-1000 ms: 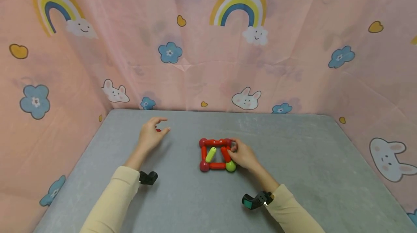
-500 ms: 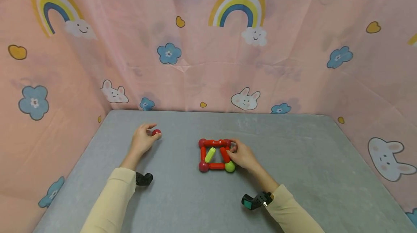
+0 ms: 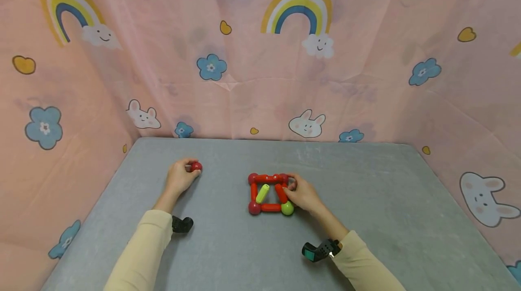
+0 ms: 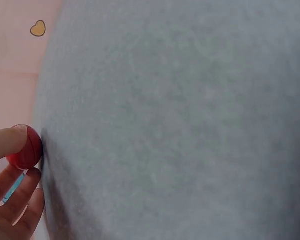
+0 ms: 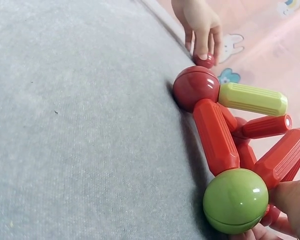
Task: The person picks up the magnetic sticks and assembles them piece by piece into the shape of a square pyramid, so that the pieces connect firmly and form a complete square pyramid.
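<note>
My left hand [image 3: 179, 177] pinches a loose red ball [image 3: 196, 167] between thumb and fingers, low over the table's far left part. In the left wrist view the thumb lies on that ball [image 4: 27, 150]. At the middle of the table lies a square frame of magnetic building rods [image 3: 271, 207] with balls at its corners. The near right ball is green [image 5: 235, 201]; the other corners are red. A yellow-green rod [image 5: 253, 99] and several red rods stick up from the balls. My right hand [image 3: 304, 194] grips the frame's right side, partly hiding it.
The grey table [image 3: 228, 255] ends at a pink patterned curtain [image 3: 244, 101] behind and at both sides. Each wrist wears a black camera mount, such as the left one [image 3: 182, 225].
My left hand has moved left and slightly toward me, and the red ball now shows clearly in its pinch. The right hand and the frame stay put.
</note>
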Motion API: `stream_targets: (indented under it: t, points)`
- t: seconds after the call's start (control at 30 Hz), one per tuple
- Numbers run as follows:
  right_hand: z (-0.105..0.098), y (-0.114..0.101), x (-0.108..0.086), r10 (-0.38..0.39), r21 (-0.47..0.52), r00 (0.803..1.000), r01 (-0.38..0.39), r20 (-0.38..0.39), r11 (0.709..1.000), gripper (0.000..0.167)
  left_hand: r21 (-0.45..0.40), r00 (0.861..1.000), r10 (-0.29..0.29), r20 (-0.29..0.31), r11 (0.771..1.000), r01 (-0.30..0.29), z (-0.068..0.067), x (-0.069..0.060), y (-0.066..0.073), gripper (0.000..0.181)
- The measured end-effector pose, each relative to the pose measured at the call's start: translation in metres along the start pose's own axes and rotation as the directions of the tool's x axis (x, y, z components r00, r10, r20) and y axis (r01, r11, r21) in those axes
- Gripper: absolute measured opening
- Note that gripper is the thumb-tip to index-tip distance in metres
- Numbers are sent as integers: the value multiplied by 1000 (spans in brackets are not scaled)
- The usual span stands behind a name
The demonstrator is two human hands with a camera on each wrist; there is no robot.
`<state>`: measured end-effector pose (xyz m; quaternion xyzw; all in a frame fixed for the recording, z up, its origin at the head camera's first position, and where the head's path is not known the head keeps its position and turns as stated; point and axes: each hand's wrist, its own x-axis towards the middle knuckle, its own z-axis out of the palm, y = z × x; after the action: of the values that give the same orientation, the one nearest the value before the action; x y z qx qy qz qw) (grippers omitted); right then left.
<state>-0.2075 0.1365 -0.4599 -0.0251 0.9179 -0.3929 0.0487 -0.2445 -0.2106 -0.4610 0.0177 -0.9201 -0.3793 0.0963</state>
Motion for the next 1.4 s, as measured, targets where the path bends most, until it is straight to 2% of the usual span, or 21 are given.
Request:
stream_targets:
  t: [0.2,0.43,0.77,0.93,1.17,1.4]
  points:
    - [0,1,1,-10,9,1000,10,-2,1000,47,15,999,44,19,999,-44,0,-4,9,33]
    - [0,1,0,-5,6,1000,5,-2,1000,47,-13,988,154,24,988,-153,5,-11,26,34]
    - [0,1,0,-10,23,1000,10,-5,1000,46,-71,958,285,-5,956,-285,23,-22,58,31]
    - [-3,-1,-4,-55,32,998,56,-15,998,43,-105,943,333,19,939,-329,30,-27,77,30]
    - [-3,-1,-3,-1,37,1000,1,6,999,45,-163,925,376,64,918,-362,41,-36,103,29]
    - [-2,-1,-2,2,29,1000,-2,7,1000,46,-220,895,439,78,883,-414,51,-41,123,29]
